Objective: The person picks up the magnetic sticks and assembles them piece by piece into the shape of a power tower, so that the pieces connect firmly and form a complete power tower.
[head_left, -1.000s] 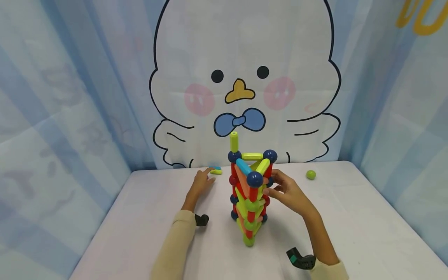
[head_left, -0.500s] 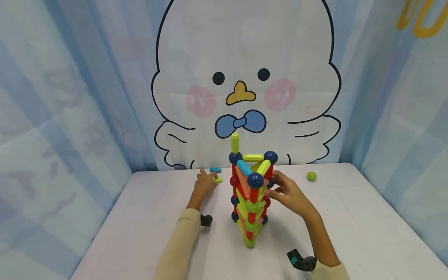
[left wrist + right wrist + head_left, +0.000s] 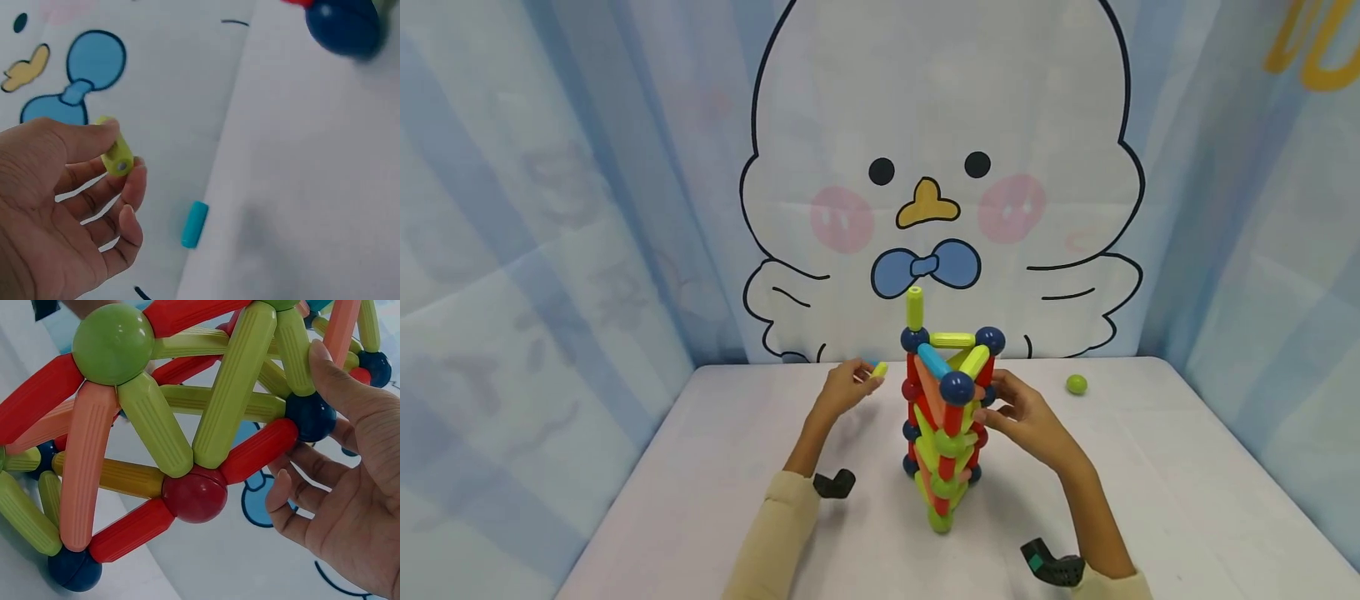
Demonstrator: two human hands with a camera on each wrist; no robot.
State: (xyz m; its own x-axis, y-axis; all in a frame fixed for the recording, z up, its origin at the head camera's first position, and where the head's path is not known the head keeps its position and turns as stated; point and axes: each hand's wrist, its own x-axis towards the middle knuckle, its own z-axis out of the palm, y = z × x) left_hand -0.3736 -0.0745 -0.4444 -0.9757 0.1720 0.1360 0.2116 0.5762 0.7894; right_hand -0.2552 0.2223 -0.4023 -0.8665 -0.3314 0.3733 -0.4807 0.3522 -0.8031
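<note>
A tall tower of magnetic sticks and balls (image 3: pixel 950 442) stands on the table, in red, yellow-green, orange and dark blue. One yellow-green stick (image 3: pixel 914 309) rises upright from its back left top ball. To the tower's left, my left hand (image 3: pixel 842 390) pinches a loose yellow-green magnetic stick (image 3: pixel 117 154) between thumb and fingers, raised off the table. My right hand (image 3: pixel 1032 425) holds the tower's right side near the top. In the right wrist view its thumb lies by a yellow-green stick and its fingers reach behind a dark blue ball (image 3: pixel 310 417).
A blue magnetic stick (image 3: pixel 195 224) lies at the table's back edge, beneath the left hand. Farther right rests a loose green ball (image 3: pixel 1077 384). Behind the white table (image 3: pixel 1157 467) hangs a printed curtain (image 3: pixel 1067 100).
My left hand has drawn the yellow-green stick away from the blue one, then lifted it in a pinch. My right hand keeps its place on the tower. The head view has shifted slightly.
</note>
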